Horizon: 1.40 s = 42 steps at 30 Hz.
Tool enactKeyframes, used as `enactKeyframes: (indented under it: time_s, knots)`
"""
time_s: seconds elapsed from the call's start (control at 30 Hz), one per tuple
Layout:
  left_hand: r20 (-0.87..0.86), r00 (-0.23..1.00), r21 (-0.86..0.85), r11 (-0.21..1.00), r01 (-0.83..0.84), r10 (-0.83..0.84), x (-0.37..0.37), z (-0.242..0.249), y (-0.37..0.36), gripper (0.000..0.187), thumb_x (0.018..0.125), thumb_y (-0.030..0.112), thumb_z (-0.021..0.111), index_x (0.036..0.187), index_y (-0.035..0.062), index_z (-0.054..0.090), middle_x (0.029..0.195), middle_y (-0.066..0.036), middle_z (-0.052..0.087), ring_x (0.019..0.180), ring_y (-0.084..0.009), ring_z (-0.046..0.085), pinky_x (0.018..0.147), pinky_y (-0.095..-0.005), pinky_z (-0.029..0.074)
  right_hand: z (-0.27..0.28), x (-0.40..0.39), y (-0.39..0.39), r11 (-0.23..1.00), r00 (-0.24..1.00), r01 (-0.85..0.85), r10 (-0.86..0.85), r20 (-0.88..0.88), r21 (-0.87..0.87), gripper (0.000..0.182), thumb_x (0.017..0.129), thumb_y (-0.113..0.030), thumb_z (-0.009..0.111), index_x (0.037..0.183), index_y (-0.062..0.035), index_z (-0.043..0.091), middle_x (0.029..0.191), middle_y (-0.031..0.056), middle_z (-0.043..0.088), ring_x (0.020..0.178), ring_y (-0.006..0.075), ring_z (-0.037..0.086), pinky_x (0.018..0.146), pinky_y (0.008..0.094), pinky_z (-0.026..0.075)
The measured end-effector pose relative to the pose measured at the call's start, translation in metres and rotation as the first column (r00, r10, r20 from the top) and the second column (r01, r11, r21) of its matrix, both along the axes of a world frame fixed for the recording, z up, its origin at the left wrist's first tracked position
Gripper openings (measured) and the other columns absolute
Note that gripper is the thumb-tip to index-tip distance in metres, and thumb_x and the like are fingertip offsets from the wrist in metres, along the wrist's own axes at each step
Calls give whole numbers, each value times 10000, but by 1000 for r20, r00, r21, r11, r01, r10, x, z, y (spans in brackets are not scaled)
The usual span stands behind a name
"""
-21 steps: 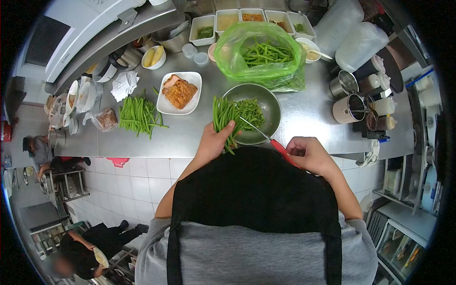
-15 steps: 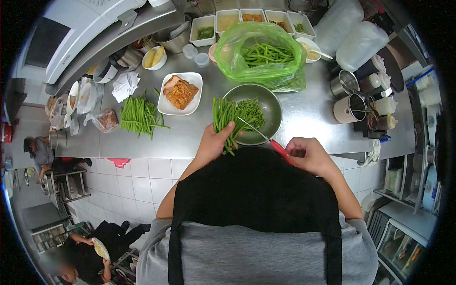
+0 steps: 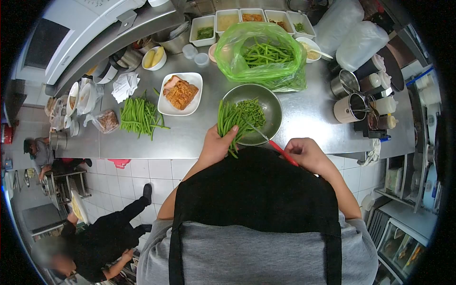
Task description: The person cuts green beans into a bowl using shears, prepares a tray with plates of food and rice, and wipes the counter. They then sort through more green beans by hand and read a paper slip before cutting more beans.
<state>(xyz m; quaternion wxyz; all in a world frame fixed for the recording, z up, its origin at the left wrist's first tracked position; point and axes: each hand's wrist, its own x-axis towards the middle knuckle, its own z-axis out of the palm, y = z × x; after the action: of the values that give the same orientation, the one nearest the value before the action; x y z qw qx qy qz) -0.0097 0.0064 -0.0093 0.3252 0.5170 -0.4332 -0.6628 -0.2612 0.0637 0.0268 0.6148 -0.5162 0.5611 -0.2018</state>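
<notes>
My left hand [image 3: 222, 141] is closed around a bunch of long green beans [image 3: 226, 116], held over the left side of a metal bowl [image 3: 275, 118]. Short cut pieces of green bean [image 3: 254, 108] lie in the bowl. In my right hand [image 3: 308, 153] is a pair of red-handled scissors [image 3: 284, 153]. Its metal blades point up and left, with their tips at the beans by the bowl's middle. Behind the bowl stands a green plastic bag [image 3: 228, 61] with whole green beans inside. Another pile of whole beans [image 3: 137, 116] rests on the counter at left.
A white plate [image 3: 197, 102] with browned meat sits left of the bowl on the steel counter [image 3: 313, 114]. Containers of food line the back. Metal pots [image 3: 350, 108] and bottles stand at right. Behind at lower left, a person in black [image 3: 102, 237] carries a plate; another person [image 3: 42, 154] is farther off.
My left hand and its beans have shifted slightly right, closer to the scissors' blades. The person in black has stepped, holding the plate in one hand instead of two.
</notes>
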Motion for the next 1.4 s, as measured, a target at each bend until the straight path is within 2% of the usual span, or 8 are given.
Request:
enactKeyframes:
  time_s: [0.07, 0.27, 0.57, 0.87, 0.97, 1.17, 1.27, 1.4]
  knots:
    - [70, 997, -20, 1000, -12, 13, 0, 5, 1, 204, 869, 151, 557, 968, -28, 545, 727, -61, 588, 525, -122, 538, 469, -248, 436, -7, -7, 4, 994, 997, -36, 29, -75, -103, 88, 759, -78, 620, 764, 7, 596, 662, 42, 609, 596, 74, 551, 534, 213, 426]
    - [57, 998, -21, 1000, 5, -4, 9, -4, 0, 222, 867, 151, 561, 995, -29, 549, 750, -65, 588, 561, -107, 539, 467, -243, 427, 19, -25, 8, 1000, 994, -3, 5, -109, 16, 92, 732, -56, 625, 796, 2, 592, 683, 8, 583, 601, 52, 517, 551, 188, 407]
    - [70, 996, -1, 998, 61, -61, 9, 1, 2, 222, 879, 187, 548, 977, -12, 556, 774, -69, 612, 603, -116, 560, 525, -243, 447, 7, -13, 0, 997, 991, 5, -15, -131, -77, 106, 731, -89, 647, 749, 0, 592, 595, 23, 580, 528, 74, 518, 496, 222, 404]
    - [-190, 981, 214, 974, 73, -31, 15, 11, 0, 271, 892, 268, 524, 958, 8, 563, 784, -85, 626, 568, -123, 548, 516, -241, 457, 36, -12, 7, 995, 1000, -5, 8, 27, -99, 111, 714, -74, 648, 777, -9, 584, 621, 38, 599, 557, 81, 540, 526, 225, 423]
    - [-112, 993, 133, 990, 49, -34, 14, 5, 1, 251, 879, 255, 549, 931, 9, 563, 761, -73, 616, 547, -114, 540, 499, -237, 446, 31, -6, 7, 981, 986, -94, 69, -153, -167, 152, 700, -112, 666, 770, -6, 583, 625, 69, 609, 554, 111, 566, 538, 244, 438]
    - [-42, 999, 13, 1000, 3, -3, 10, 6, 4, 200, 856, 204, 584, 922, 18, 554, 720, -64, 608, 521, -107, 520, 470, -233, 414, 23, 3, 2, 966, 976, -135, 91, -198, -222, 215, 691, -189, 676, 754, -4, 587, 634, 104, 614, 575, 183, 599, 561, 286, 457]
    - [10, 999, 10, 999, -31, 31, 8, 10, 6, 193, 848, 198, 597, 902, 18, 556, 690, -45, 589, 512, -106, 516, 471, -233, 410, 27, 6, 1, 972, 972, -149, 110, -210, -181, 132, 729, -78, 645, 800, 8, 573, 627, 28, 567, 558, 64, 502, 520, 232, 401]
    - [14, 998, -25, 997, -67, 68, 6, 9, 5, 184, 834, 163, 617, 911, 7, 557, 686, -31, 576, 522, -101, 516, 475, -234, 411, 22, 5, 1, 978, 977, -116, 82, -197, -171, 137, 734, -104, 638, 793, 6, 582, 638, 45, 585, 574, 94, 533, 537, 248, 420]
